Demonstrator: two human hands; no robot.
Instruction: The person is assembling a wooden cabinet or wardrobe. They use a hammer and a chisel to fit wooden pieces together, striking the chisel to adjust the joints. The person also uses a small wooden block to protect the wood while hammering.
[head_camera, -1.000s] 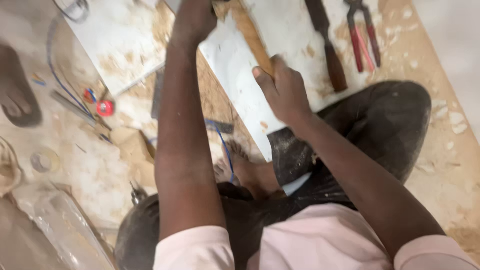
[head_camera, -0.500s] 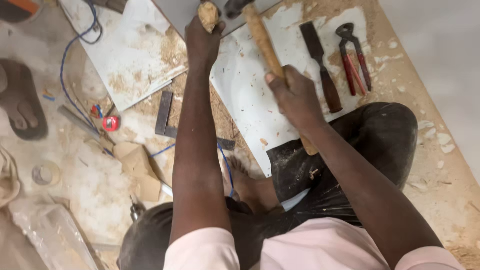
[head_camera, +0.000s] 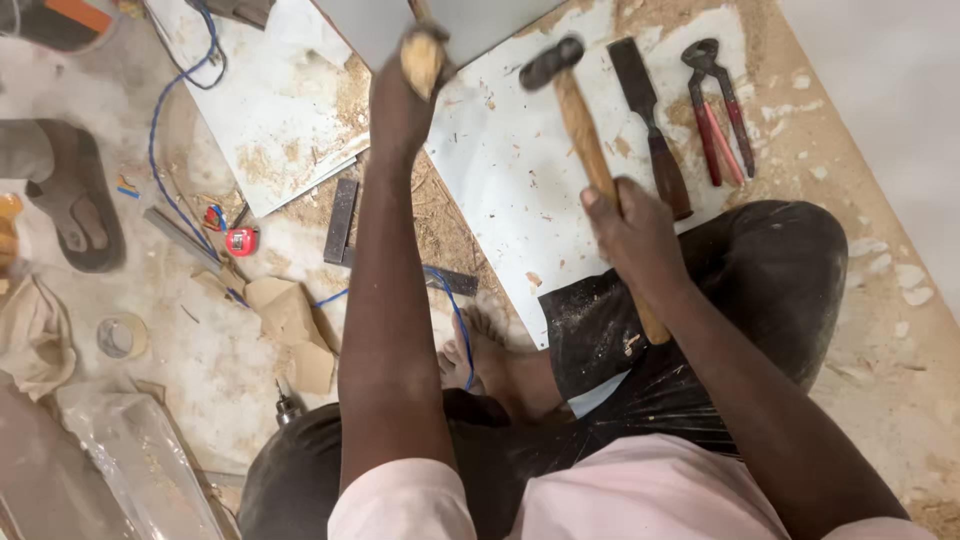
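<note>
The person is sitting on the floor among sawdust, working over a white board. The right hand is gripping the wooden handle of a hammer, fingers wrapped tight partway down the shaft, and is holding the dark head raised above the board, pointing toward the left hand. The left hand is clenching around a chisel handle, whose rounded, pale wooden butt is showing at the top of the fist; the blade is running up under a grey panel and is hidden, so where its tip is sitting cannot be told.

Judging from this, the striking step is in hand: the hammer is poised beside the butt of the chisel handle, near it but not touching. The next blow is calling for a square hit on that small rounded end, with the left hand keeping the tool steady and its knuckles out of the path.

To the right of the hammer, a second chisel and a pair of pincers with red handles are lying on the board. A blue cord, a sandal, a roll of tape and a small red object are lying on the floor to the left.
</note>
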